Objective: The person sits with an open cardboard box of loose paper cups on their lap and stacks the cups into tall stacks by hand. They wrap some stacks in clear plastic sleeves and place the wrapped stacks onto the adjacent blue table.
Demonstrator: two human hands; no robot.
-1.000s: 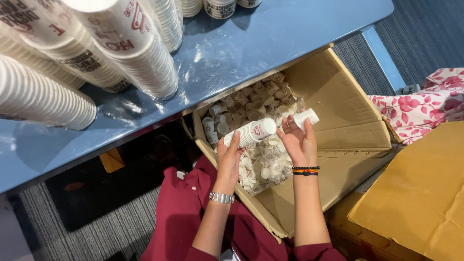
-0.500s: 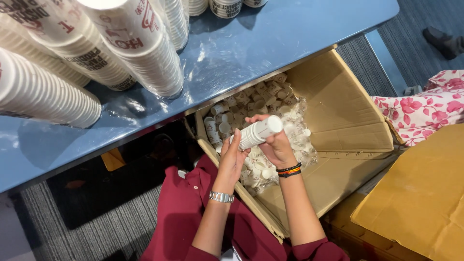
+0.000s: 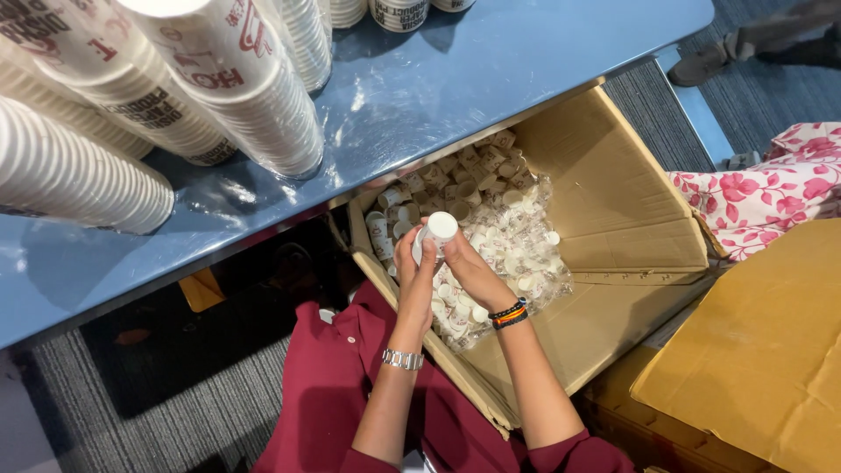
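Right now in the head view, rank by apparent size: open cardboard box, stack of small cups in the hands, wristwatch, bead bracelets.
1. Open cardboard box, by far the largest.
2. Stack of small cups, held by both hands: left hand, right hand.
3. Wristwatch and bead bracelets look about alike; no ranking between them.

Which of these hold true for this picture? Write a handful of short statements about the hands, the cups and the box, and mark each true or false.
1. Both hands grip one short stack of small white cups. True: left hand and right hand close around it.
2. The cardboard box is empty. False: it holds many small cups in clear plastic.
3. Tall paper cup stacks lie on the blue table. True.
4. The left wrist is bare. False: it wears a metal watch.
5. The box stands on the table. False: it sits lower, beside the table's edge.
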